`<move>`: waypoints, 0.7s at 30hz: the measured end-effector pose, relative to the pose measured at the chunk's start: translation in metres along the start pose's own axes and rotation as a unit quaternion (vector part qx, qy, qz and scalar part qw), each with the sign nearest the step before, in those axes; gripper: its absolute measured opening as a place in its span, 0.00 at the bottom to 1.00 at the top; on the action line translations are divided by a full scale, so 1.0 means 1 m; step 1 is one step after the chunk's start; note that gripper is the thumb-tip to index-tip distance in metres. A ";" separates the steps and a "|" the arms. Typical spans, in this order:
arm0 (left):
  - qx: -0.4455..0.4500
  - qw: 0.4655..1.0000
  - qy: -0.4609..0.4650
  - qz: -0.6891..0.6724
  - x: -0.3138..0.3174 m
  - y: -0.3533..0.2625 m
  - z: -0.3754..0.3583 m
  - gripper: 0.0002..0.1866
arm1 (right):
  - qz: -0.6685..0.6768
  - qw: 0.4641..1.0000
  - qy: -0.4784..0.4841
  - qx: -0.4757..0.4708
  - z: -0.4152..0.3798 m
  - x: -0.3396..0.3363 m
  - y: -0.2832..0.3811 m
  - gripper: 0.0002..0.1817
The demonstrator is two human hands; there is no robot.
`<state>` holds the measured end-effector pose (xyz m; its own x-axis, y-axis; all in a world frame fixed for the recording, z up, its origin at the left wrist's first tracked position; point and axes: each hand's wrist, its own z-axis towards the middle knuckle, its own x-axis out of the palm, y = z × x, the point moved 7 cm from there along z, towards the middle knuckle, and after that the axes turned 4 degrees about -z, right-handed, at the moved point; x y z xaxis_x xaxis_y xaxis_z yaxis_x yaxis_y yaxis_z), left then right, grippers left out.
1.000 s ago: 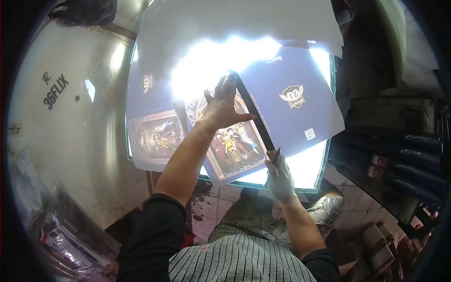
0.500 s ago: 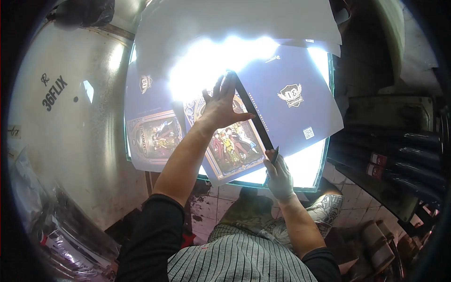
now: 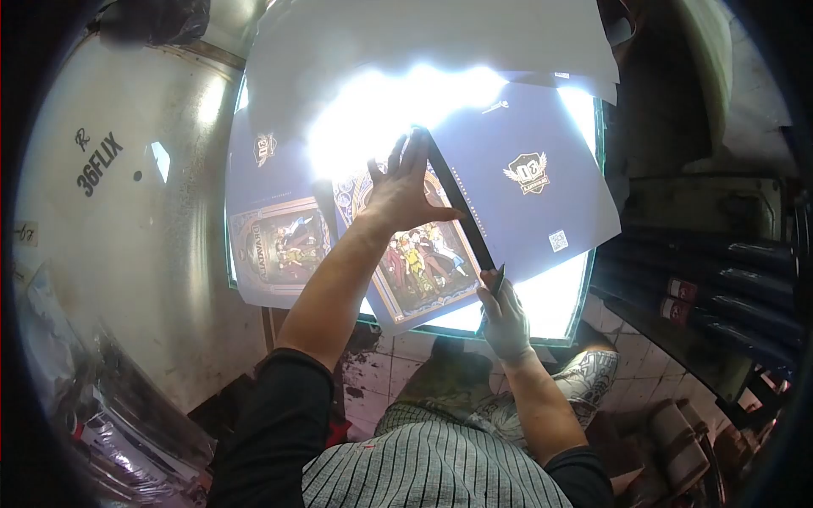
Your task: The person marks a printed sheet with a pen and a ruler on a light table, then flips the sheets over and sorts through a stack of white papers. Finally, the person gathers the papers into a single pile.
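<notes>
My left hand (image 3: 398, 199) lies flat with fingers spread over a printed sheet (image 3: 555, 127) and along a dark straight ruler (image 3: 461, 203), its thumb and fingertips pressing on the ruler. The sheet is blue, with a gold winged emblem and a framed picture of cartoon figures. At the ruler's near end, my right hand (image 3: 506, 326) is closed around a slim dark pointed tool (image 3: 499, 278), whose exact kind I cannot make out. Glare washes out the sheet beyond my left fingertips.
Beneath the sheets is a brightly lit glass-topped table (image 3: 555, 296). Another printed blue sheet (image 3: 279, 190) lies at left, and large pale sheets (image 3: 440, 34) cover the far side. A pale board (image 3: 118, 220) marked 36FLIX stands left; dark wrapped rolls (image 3: 720, 284) are at right.
Both hands, the ruler and the sheet keep nearly the same places. The whole view has shifted very slightly.
</notes>
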<state>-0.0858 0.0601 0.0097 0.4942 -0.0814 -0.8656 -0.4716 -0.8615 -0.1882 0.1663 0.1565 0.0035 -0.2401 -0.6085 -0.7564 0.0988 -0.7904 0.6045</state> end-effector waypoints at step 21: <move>-0.047 0.997 0.059 0.002 -0.008 -0.011 0.003 0.82 | 0.262 0.957 -0.061 0.107 0.239 -0.011 -0.081 0.10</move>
<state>-0.0862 0.0719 0.0171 0.5769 -0.1389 -0.8049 -0.4066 -0.9035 -0.1355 -0.0701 0.2437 0.0225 -0.3246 -0.8942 -0.3082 0.0398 -0.3385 0.9401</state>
